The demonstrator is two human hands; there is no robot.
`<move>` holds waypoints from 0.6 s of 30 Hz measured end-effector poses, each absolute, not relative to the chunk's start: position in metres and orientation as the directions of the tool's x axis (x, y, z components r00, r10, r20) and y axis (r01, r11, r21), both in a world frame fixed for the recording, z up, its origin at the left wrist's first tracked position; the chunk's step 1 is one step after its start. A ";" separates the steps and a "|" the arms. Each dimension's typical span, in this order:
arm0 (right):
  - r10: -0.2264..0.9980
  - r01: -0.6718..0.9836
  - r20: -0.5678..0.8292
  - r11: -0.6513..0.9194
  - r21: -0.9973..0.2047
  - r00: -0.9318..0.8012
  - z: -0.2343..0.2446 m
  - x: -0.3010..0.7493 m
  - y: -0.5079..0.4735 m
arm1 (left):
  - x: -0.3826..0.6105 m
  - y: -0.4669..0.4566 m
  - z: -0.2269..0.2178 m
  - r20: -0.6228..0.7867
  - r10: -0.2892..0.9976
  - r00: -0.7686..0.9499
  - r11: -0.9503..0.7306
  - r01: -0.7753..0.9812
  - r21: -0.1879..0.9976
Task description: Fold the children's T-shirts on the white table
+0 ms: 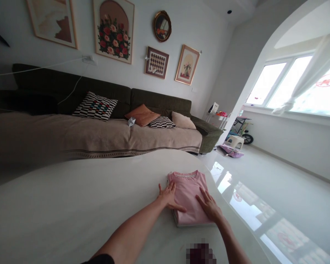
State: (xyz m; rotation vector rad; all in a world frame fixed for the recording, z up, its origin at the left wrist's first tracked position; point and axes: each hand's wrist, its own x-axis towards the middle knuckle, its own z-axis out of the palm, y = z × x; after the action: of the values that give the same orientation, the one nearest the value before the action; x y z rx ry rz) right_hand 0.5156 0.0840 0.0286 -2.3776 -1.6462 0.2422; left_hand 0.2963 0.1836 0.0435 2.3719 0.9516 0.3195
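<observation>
A folded pink T-shirt (189, 189) lies on the white table (104, 198), its neckline at the far end. Something pale shows under its near edge, perhaps another folded layer. My left hand (170, 198) rests on the shirt's left side, fingers spread and thumb stretched across the fabric. Flat along the right side lies my right hand (209, 206), fingers stretched out toward the collar. Neither hand grips the cloth. At the bottom edge sits a dark, pixelated patch that I cannot make out.
Beyond the table runs a dark green sofa (159, 96) with a beige cover (143, 141) and several cushions. The table's curved right edge is close to the shirt. Further right, a white stool (235, 141) and a purple item (232, 151) stand on the glossy floor (286, 176).
</observation>
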 end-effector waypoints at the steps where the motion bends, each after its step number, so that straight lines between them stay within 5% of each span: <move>1: 0.939 0.901 0.000 -0.329 -0.283 0.343 0.026 0.517 0.085 | 0.296 0.186 0.043 0.005 0.689 0.724 -0.596 0.563 0.572; 8: 0.982 0.952 -0.020 -0.188 -0.241 0.189 0.019 0.529 0.088 | 0.274 0.138 0.043 0.035 0.785 0.618 -0.492 0.589 0.641; 11: 0.941 0.900 -0.023 -0.329 -0.286 0.337 0.022 0.529 0.092 | 0.225 0.079 0.022 0.061 0.863 0.502 -0.411 0.624 0.665; 15: 0.889 0.847 0.016 -0.431 -0.311 0.458 0.033 0.530 0.090 | 0.129 0.015 -0.002 0.055 0.722 0.690 -0.591 0.573 0.568; 18: 0.844 0.805 0.047 -0.493 -0.329 0.535 0.041 0.538 0.078 | 0.062 -0.011 -0.004 0.202 0.797 0.570 -0.600 0.706 0.376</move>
State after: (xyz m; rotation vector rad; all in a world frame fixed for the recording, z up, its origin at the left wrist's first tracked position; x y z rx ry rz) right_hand 0.5380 0.0777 0.0409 -2.4656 -1.3685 0.1726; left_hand 0.0620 -0.0112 -0.0041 2.5509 1.2468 0.5163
